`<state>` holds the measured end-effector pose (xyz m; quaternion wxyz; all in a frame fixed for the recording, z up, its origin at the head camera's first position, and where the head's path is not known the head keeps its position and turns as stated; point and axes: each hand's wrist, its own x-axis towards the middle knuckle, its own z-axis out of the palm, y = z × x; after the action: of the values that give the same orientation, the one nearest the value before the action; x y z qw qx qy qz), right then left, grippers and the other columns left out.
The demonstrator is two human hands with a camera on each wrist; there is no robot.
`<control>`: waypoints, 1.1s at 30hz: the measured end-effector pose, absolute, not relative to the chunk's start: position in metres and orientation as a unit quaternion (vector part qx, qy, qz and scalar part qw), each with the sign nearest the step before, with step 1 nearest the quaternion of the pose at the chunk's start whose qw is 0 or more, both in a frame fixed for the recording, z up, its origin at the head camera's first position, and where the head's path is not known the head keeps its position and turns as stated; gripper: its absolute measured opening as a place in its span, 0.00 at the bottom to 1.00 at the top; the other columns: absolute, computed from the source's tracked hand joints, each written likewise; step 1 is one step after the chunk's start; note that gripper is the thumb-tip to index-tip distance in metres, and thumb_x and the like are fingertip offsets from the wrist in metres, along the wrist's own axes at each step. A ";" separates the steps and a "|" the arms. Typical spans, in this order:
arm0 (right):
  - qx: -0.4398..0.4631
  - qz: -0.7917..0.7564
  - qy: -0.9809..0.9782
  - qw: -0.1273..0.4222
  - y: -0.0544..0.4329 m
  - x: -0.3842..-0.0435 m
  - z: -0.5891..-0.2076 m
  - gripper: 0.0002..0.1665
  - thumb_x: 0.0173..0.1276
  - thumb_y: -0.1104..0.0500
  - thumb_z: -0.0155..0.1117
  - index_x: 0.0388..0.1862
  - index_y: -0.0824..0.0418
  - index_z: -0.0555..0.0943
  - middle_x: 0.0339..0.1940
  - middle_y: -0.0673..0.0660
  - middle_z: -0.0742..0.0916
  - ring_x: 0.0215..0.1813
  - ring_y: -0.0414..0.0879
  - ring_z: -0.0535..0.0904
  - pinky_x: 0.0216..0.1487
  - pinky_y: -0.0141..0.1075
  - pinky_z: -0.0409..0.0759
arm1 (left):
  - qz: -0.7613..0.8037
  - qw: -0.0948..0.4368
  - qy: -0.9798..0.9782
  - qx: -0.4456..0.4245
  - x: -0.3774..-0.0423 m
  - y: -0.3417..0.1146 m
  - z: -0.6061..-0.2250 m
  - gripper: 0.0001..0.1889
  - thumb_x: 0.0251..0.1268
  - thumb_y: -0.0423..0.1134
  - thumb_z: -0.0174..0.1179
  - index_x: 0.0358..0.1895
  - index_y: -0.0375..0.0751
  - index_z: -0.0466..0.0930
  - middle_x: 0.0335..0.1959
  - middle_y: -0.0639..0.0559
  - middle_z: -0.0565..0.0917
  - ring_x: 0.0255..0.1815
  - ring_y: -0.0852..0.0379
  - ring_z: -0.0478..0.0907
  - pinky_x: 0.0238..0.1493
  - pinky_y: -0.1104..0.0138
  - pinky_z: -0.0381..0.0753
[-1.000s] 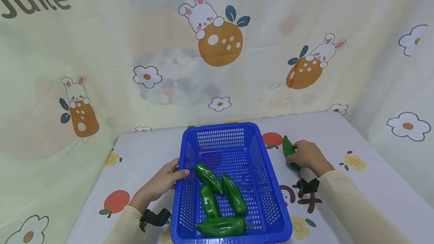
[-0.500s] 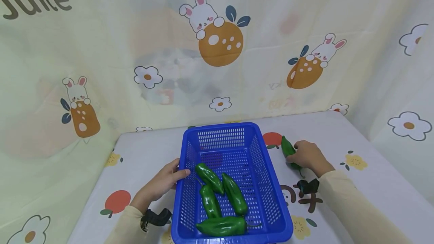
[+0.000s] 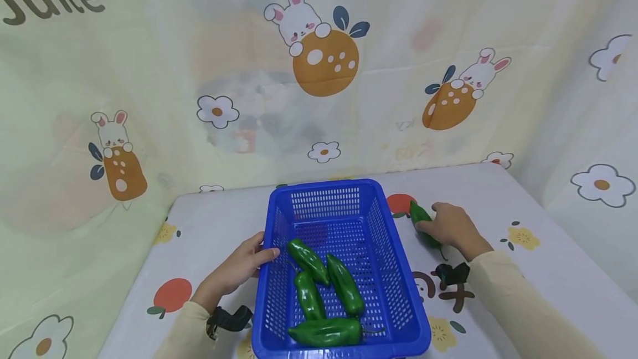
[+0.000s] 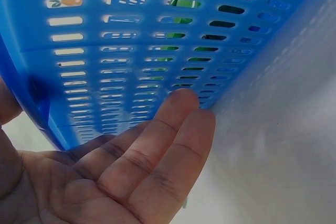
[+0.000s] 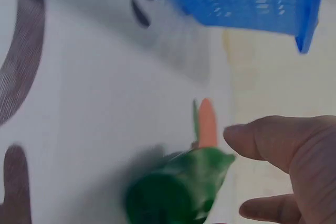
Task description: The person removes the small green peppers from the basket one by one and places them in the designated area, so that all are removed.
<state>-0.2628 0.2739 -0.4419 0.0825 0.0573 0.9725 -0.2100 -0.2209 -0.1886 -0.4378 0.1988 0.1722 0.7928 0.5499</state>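
My left hand (image 3: 239,265) holds the left rim of a blue plastic basket (image 3: 343,354), thumb over the rim. In the left wrist view its fingers (image 4: 173,150) lie along the outside of the slotted wall. Inside the basket lie several glossy green peppers (image 3: 344,287). To the right of the basket, my right hand (image 3: 451,230) is over another green pepper (image 3: 420,213) on the table, its tip pointing away. In the right wrist view the thumb (image 5: 262,137) stands apart from this pepper (image 5: 205,177), with a gap between them.
A white cloth with printed fruit and flowers covers the table (image 3: 214,220). Behind it hangs a pale curtain (image 3: 389,126) with rabbit prints. A black strap device (image 3: 451,275) sits on the right wrist, a similar one (image 3: 229,319) on the left.
The pepper under my right hand has shifted slightly left, and its stem end now shows more. The right thumb has moved a little left. My left hand and the basket stay nearly still.
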 end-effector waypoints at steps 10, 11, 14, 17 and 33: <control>0.016 -0.229 0.973 0.030 0.249 -0.258 -0.412 0.45 0.74 0.46 0.63 0.73 0.80 0.66 0.67 0.82 0.75 0.68 0.78 0.71 0.62 0.70 0.77 | 0.543 0.199 0.798 0.169 -0.223 -0.188 -0.440 0.34 0.82 0.45 0.51 0.81 0.33 0.54 0.64 0.27 0.79 0.55 0.37 0.86 0.51 0.46 0.89; 0.013 -0.230 0.973 0.024 0.246 -0.257 -0.409 0.45 0.74 0.46 0.63 0.73 0.80 0.66 0.66 0.82 0.76 0.67 0.77 0.73 0.61 0.69 0.78 | 0.544 0.199 0.797 0.170 -0.223 -0.188 -0.440 0.34 0.82 0.45 0.51 0.81 0.33 0.53 0.64 0.27 0.79 0.55 0.37 0.86 0.51 0.47 0.89; 0.003 -0.239 0.971 0.010 0.235 -0.255 -0.401 0.44 0.75 0.46 0.64 0.74 0.78 0.67 0.65 0.81 0.78 0.65 0.76 0.75 0.60 0.68 0.80 | 0.543 0.197 0.798 0.170 -0.223 -0.189 -0.441 0.34 0.82 0.45 0.51 0.81 0.33 0.53 0.64 0.27 0.79 0.55 0.37 0.86 0.51 0.47 0.89; -0.014 -0.245 0.969 -0.003 0.226 -0.253 -0.394 0.43 0.75 0.46 0.65 0.73 0.78 0.68 0.66 0.79 0.78 0.66 0.75 0.75 0.62 0.69 0.78 | 0.541 0.195 0.801 0.168 -0.223 -0.189 -0.441 0.34 0.82 0.45 0.51 0.81 0.33 0.54 0.65 0.28 0.79 0.55 0.37 0.86 0.51 0.47 0.89; -0.095 -0.310 0.946 -0.017 0.182 -0.238 -0.370 0.40 0.72 0.52 0.67 0.72 0.77 0.71 0.62 0.75 0.82 0.63 0.70 0.80 0.60 0.66 0.81 | 0.535 0.193 0.807 0.157 -0.221 -0.188 -0.440 0.33 0.83 0.46 0.51 0.81 0.34 0.55 0.65 0.29 0.79 0.54 0.39 0.87 0.52 0.46 0.88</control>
<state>-0.2380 0.1815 -0.3699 -0.0166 -0.0948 0.9460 -0.3096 -0.2208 -0.1883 -0.4400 0.1935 0.1565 0.8071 0.5355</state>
